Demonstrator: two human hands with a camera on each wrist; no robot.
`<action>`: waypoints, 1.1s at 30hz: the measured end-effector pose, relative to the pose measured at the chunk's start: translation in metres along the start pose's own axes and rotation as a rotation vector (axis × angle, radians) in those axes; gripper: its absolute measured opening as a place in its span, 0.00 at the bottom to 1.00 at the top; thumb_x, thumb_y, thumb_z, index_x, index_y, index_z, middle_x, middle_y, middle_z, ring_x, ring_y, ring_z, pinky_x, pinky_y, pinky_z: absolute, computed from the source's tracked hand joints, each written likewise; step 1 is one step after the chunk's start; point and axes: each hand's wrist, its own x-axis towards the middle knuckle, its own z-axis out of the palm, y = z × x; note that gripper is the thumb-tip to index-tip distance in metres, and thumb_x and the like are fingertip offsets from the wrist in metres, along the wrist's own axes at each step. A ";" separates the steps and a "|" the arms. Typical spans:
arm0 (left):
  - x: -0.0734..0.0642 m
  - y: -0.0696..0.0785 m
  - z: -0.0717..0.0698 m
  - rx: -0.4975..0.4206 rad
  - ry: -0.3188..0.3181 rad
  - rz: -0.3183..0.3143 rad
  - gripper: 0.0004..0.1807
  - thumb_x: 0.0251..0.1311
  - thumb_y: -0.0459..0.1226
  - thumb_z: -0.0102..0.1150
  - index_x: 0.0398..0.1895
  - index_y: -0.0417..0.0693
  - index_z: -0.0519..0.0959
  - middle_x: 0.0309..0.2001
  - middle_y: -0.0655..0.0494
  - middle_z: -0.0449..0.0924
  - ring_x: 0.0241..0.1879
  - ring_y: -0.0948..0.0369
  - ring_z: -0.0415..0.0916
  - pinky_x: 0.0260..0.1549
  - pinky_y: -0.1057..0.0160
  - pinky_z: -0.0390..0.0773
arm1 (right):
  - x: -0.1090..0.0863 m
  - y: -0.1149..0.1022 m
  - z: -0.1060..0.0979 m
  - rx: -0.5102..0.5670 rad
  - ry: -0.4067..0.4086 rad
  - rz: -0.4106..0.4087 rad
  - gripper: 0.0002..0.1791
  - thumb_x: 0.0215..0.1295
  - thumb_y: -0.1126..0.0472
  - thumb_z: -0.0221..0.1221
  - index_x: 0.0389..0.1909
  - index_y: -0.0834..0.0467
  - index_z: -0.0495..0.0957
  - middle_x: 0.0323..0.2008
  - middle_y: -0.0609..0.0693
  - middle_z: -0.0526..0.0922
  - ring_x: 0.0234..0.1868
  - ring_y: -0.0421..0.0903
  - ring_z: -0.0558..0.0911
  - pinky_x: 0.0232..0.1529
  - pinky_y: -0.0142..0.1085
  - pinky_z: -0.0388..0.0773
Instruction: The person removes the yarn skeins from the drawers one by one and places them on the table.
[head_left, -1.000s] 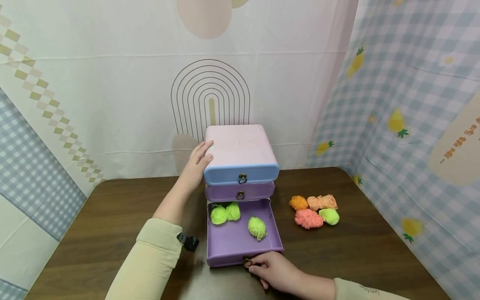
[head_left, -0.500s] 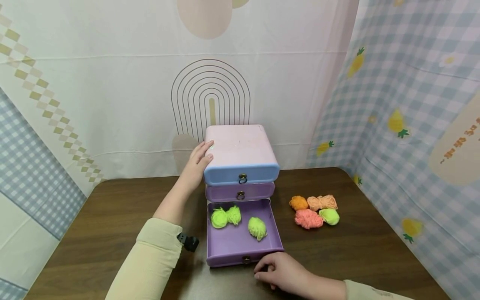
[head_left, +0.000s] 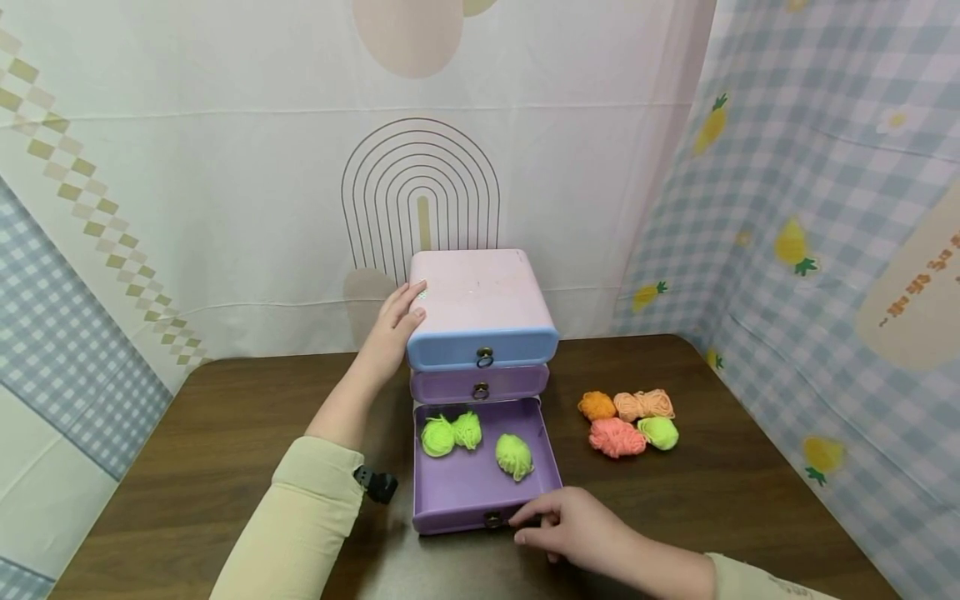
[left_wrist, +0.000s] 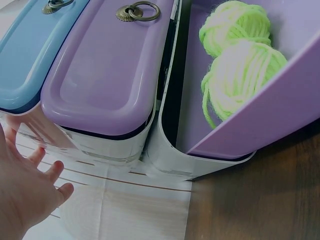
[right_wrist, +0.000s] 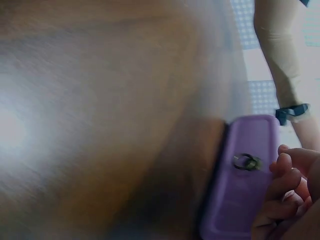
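Note:
A small drawer cabinet with a pale pink top stands at the middle of the table. My left hand rests on its top left edge, fingers spread. The bottom purple drawer is pulled out. Two neon green yarn balls lie at its back left, and another green yarn ball sits toward the right. Just beside the drawer's ring handle is my right hand, fingers loosely bent and holding nothing. In the right wrist view the right hand is near the drawer front.
The blue top drawer and purple middle drawer are closed. Right of the cabinet, orange, peach, coral and green yarn lie grouped on the wooden table. Patterned cloth hangs behind.
My right hand has let go of the bottom drawer's ring handle and shifted slightly right. The two back yarn balls rolled a little forward, then settled. My left hand stays put.

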 end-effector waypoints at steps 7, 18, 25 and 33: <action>0.003 -0.007 0.001 -0.001 0.003 -0.003 0.29 0.73 0.51 0.42 0.76 0.61 0.61 0.79 0.52 0.42 0.77 0.47 0.38 0.70 0.37 0.43 | 0.008 -0.015 -0.020 -0.031 0.085 -0.018 0.14 0.61 0.52 0.68 0.44 0.54 0.87 0.14 0.43 0.75 0.15 0.37 0.73 0.15 0.29 0.65; 0.004 -0.007 0.001 0.004 0.007 -0.003 0.29 0.73 0.51 0.42 0.76 0.61 0.62 0.79 0.53 0.43 0.77 0.47 0.39 0.70 0.38 0.43 | 0.026 -0.019 -0.037 -0.102 0.135 -0.008 0.15 0.61 0.52 0.68 0.46 0.56 0.87 0.16 0.43 0.75 0.16 0.37 0.69 0.15 0.30 0.65; 0.004 -0.007 0.000 0.001 0.004 0.003 0.29 0.73 0.51 0.42 0.76 0.62 0.61 0.79 0.53 0.43 0.77 0.47 0.39 0.70 0.38 0.44 | 0.050 -0.010 -0.043 -0.197 0.148 0.002 0.17 0.59 0.55 0.70 0.49 0.55 0.86 0.15 0.42 0.71 0.15 0.37 0.66 0.15 0.30 0.63; 0.003 -0.008 0.001 0.013 0.003 0.004 0.29 0.73 0.52 0.42 0.76 0.62 0.61 0.79 0.52 0.43 0.77 0.46 0.39 0.69 0.36 0.44 | 0.076 -0.006 -0.043 -0.316 0.087 0.084 0.22 0.57 0.53 0.70 0.52 0.54 0.84 0.16 0.44 0.76 0.16 0.39 0.74 0.19 0.35 0.71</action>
